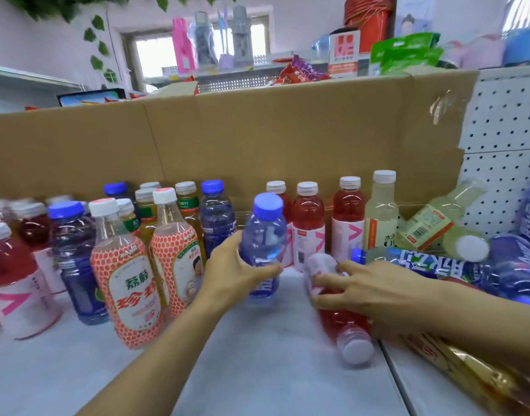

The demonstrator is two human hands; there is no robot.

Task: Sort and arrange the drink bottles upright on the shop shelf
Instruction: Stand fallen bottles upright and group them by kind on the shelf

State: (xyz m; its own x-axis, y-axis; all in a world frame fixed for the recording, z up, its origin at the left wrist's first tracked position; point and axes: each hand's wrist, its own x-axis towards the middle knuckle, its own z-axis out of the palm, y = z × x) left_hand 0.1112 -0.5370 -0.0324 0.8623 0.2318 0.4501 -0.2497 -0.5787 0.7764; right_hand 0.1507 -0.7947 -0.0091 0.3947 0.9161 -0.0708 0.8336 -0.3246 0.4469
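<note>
We see our left hand [232, 273] gripping an upright blue-capped bottle [265, 235], with the thumb across its front and the fingers curled round its far side. The bottle stands on the white shelf [257, 373] just in front of the middle of the cardboard panel [257, 139]. Our right hand [375, 291] holds a red drink bottle [343, 321] lying on its side, white cap pointing away from the panel, with the fingers spread and curled over its body. Against the panel stand three red bottles [308, 219] and a pale yellow bottle [381, 216]. Toward the panel's right end, blue and yellow bottles lie in a heap [438, 264]. Toward its left end, two lychee-print bottles [127, 285] stand upright.
</note>
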